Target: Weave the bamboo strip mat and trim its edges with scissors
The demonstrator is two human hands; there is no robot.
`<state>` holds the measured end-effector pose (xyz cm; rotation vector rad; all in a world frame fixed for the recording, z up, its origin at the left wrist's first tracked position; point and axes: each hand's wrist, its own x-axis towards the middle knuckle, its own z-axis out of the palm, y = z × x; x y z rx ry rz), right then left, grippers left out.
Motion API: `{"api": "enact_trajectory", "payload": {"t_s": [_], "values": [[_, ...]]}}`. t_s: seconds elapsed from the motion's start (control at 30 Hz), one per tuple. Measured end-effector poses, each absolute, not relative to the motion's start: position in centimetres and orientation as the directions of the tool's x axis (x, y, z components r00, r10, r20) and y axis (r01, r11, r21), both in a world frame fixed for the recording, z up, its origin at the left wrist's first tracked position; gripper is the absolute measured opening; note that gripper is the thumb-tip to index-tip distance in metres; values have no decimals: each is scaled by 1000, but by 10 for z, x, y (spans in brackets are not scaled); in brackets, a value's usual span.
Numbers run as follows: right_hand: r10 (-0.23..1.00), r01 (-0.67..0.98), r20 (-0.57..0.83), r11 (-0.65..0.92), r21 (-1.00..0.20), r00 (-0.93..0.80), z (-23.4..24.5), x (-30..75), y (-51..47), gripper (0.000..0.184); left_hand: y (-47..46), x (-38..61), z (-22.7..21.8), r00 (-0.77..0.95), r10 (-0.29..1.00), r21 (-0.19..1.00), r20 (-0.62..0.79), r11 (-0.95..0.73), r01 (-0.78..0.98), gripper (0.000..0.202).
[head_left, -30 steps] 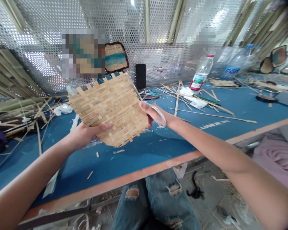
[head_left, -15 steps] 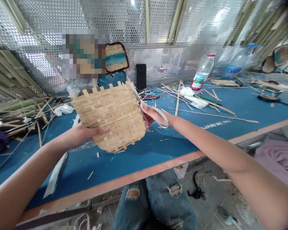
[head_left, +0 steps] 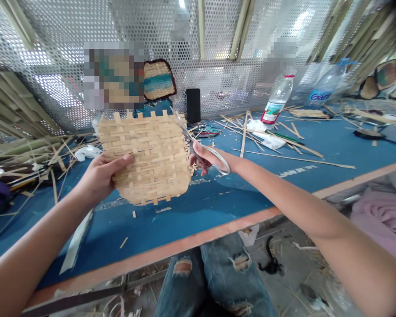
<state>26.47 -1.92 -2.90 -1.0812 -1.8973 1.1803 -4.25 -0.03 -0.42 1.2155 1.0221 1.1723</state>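
Observation:
My left hand (head_left: 107, 171) grips a woven bamboo panel (head_left: 152, 154) by its left side, thumb on the front face, and holds it up above the blue table (head_left: 198, 224). Short strip ends stick out along the panel's top and bottom edges; its lower corners are rounded. At the right edge, my right hand (head_left: 206, 156) has its fingers in the handles of a pair of scissors (head_left: 222, 162). The grey blades point up and left along the panel's upper right edge. Whether they bite into a strip I cannot tell.
Loose bamboo strips (head_left: 246, 134) lie across the back of the table near a red-capped water bottle (head_left: 275, 103). A black phone (head_left: 193, 105) leans on the perforated metal wall. Several bamboo poles (head_left: 6, 97) stand at left. A small framed weaving (head_left: 160, 80) is behind the panel.
The panel has turned a little and shifted slightly left, so its top edge is now more level. My left hand has moved up and left with it. The scissors stay nearly where they were.

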Motion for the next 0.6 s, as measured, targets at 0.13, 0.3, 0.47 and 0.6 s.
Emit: {"api": "enact_trajectory", "payload": {"t_s": [0.13, 0.3, 0.47, 0.6], "values": [[869, 288, 95, 262, -921, -486, -29, 267, -18, 80, 1, -46, -1, 181, 983, 998, 11, 0, -59, 58], [892, 337, 57, 228, -914, -448, -31, 263, -21, 83, 2, -48, -4, 192, 981, 998, 14, -3, -58, 56], [924, 398, 82, 240, -885, -375, -26, 259, -32, 76, 4, -53, 0, 188, 982, 1000, -9, 14, -25, 56], [899, 408, 69, 263, -874, -432, -25, 261, -31, 80, 11, -62, -1, 228, 973, 999, -34, 32, 16, 53]]}}
